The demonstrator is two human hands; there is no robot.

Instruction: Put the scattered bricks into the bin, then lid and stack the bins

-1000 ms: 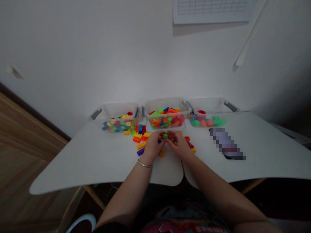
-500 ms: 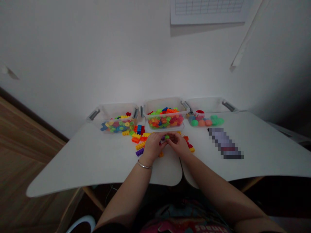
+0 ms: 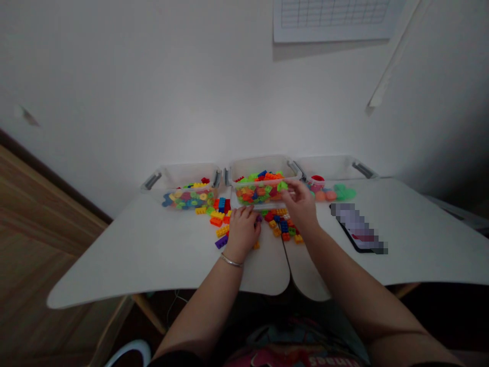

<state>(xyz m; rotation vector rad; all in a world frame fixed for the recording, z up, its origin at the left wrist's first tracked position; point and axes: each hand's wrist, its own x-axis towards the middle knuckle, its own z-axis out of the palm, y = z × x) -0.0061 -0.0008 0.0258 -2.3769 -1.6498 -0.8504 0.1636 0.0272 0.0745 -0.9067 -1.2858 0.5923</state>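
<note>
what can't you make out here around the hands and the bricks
All in the head view:
What lies under the left hand: the back of the hand covers it.
Whether the right hand pinches the green brick or only touches it: too small and dim.
The flat thing to the right of the hands: pixelated out.
The wall chart: cut off by the top edge.
</note>
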